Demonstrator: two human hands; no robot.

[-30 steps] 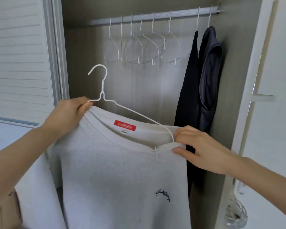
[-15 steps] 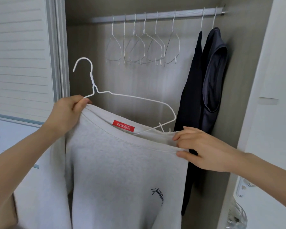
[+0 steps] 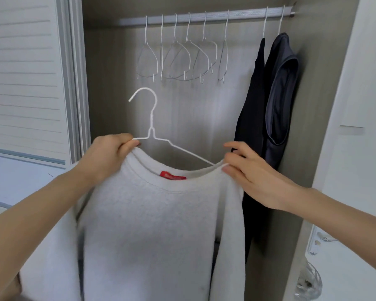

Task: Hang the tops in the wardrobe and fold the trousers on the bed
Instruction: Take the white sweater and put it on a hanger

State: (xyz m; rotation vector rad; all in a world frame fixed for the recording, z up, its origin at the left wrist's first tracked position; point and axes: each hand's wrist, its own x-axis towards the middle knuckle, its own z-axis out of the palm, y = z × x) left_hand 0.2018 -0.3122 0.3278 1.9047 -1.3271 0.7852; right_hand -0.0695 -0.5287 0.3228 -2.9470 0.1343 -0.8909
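Before the open wardrobe, the left hand (image 3: 109,153) gripped hanger (image 3: 152,135) and sweatshirt (image 3: 161,224) at nine o'clock; the right hand (image 3: 248,177) pinched the collar at three, apparently seating that shoulder.

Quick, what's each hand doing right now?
Left hand: grips white wire hanger and light grey sweatshirt.
Right hand: pinches the sweatshirt's collar.

hanger (image 3: 152,127) | now upright, right arm inside sweatshirt (image 3: 161,224) | hands raised it
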